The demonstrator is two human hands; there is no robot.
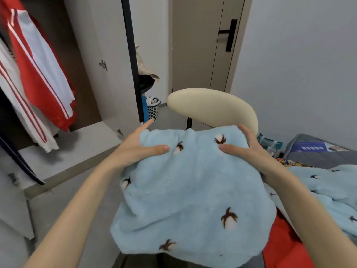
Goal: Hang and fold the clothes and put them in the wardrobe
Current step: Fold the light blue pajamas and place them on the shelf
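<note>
Blue fleece garment (183,190), folded, brown-and-white sprig pattern: held out flat in the air in front of a cream chair back (212,109), to the right of the open wardrobe (92,55). Left hand (135,147) at its far left corner and right hand (249,146) at its far right corner, forearms stretched forward, each thumb flat on top pointing inward, fingers spread past the far edge, clamping the fleece. Red-and-white jackets (38,60) hang inside the wardrobe; a second blue fleece piece (328,186) lies at the right.
</note>
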